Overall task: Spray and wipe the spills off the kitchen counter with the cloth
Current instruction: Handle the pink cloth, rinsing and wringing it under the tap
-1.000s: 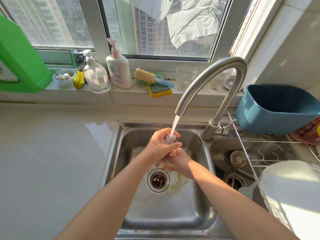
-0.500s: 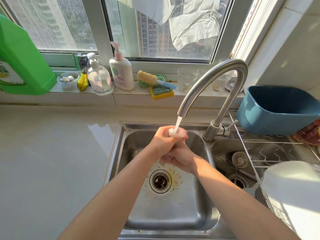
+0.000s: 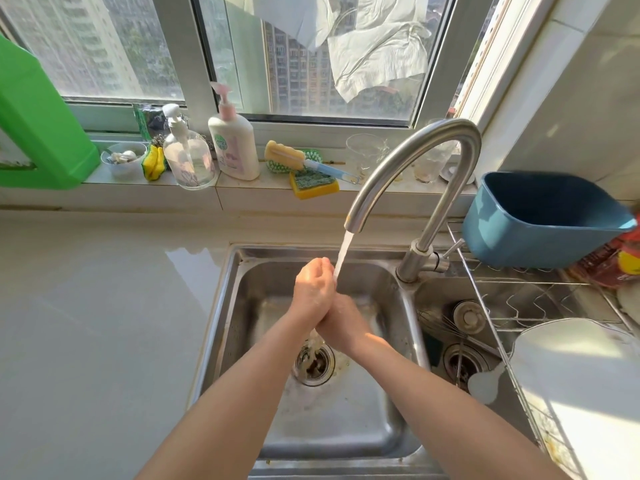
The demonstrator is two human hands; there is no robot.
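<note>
- While the faucet (image 3: 412, 161) is running, the left hand (image 3: 313, 289) is sliding off the stream, rubbing the right hand (image 3: 343, 320).
- Left fingers (image 3: 322, 266) are curling, empty; right's I cannot tell.
- Table (image 3: 104, 323) wiping is seemingly ending.

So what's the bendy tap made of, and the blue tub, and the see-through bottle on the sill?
The tap looks like brushed steel: grey, with soft streaky highlights instead of a mirror shine. The blue tub is probably plastic: even matte colour and thin rounded walls. The see-through bottle is clear and glossy. It could be glass or hard plastic; the look can't settle it.
</note>
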